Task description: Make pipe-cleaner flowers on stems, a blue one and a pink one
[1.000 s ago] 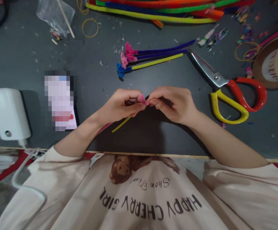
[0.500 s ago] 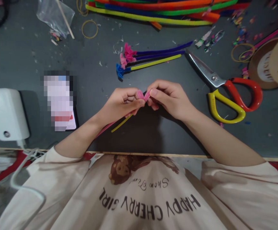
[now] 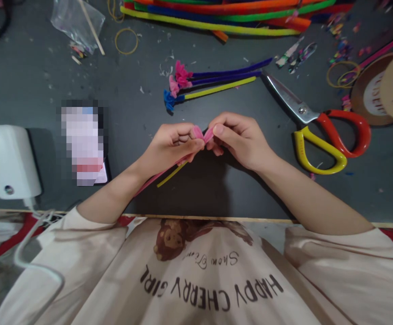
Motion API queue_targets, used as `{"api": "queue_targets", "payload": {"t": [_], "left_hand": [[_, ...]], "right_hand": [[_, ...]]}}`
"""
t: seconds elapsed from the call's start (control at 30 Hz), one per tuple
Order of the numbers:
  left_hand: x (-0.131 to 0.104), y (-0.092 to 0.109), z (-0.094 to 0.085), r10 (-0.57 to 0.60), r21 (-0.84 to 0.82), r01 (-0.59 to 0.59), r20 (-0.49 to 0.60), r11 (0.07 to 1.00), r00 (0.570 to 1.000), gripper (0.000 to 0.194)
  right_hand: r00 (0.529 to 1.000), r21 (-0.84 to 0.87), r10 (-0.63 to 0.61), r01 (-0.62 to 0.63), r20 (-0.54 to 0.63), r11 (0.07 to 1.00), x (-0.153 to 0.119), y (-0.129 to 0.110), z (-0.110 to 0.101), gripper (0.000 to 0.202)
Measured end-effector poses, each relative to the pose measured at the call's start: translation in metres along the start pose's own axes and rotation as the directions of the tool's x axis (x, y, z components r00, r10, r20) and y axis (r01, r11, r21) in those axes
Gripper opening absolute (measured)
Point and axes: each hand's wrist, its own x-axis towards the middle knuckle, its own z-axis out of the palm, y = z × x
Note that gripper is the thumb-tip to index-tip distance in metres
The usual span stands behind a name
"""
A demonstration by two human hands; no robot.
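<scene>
Between my two hands is a pink pipe cleaner (image 3: 199, 132), bent into small loops. My left hand (image 3: 174, 144) is closed on it, thumb pressed against the fingers. A pink length trails below that hand beside a yellow pipe cleaner stem (image 3: 172, 174), partly hidden under the fingers. My right hand (image 3: 239, 140) pinches a pink loop between thumb and index finger. Beyond the hands lie pipe cleaner flowers: a blue head (image 3: 169, 101) on a yellow stem, and pink heads (image 3: 183, 74) on dark blue stems.
Scissors (image 3: 303, 110) with red and yellow handles lie at right, near ribbon spools (image 3: 372, 92). A bundle of coloured pipe cleaners (image 3: 217, 27) stretches across the back. At left are a phone (image 3: 103, 174) and a white power bank (image 3: 10, 158) with a cable. Rubber bands (image 3: 126, 41) lie about.
My right thumb and index finger have shifted slightly to the right along the pink loop, so more of it shows. My left hand has stayed almost still.
</scene>
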Motion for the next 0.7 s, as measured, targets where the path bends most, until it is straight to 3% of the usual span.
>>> {"api": "queue_targets", "payload": {"t": [0.4,0.7], "left_hand": [[0.0008,-0.0054,0.0018,0.092,0.111,-0.077,-0.14,0.991,0.986,0.042],[0.0017,-0.0079,0.0018,0.153,0.157,-0.12,-0.216,0.98,0.964,0.028]], "right_hand": [[0.999,-0.155,0.011,-0.019,-0.051,0.988,-0.0016,-0.0044,0.0029,0.035],[1.0,-0.188,-0.009,0.004,-0.022,0.982,-0.0019,-0.0038,0.0044,0.034]]}}
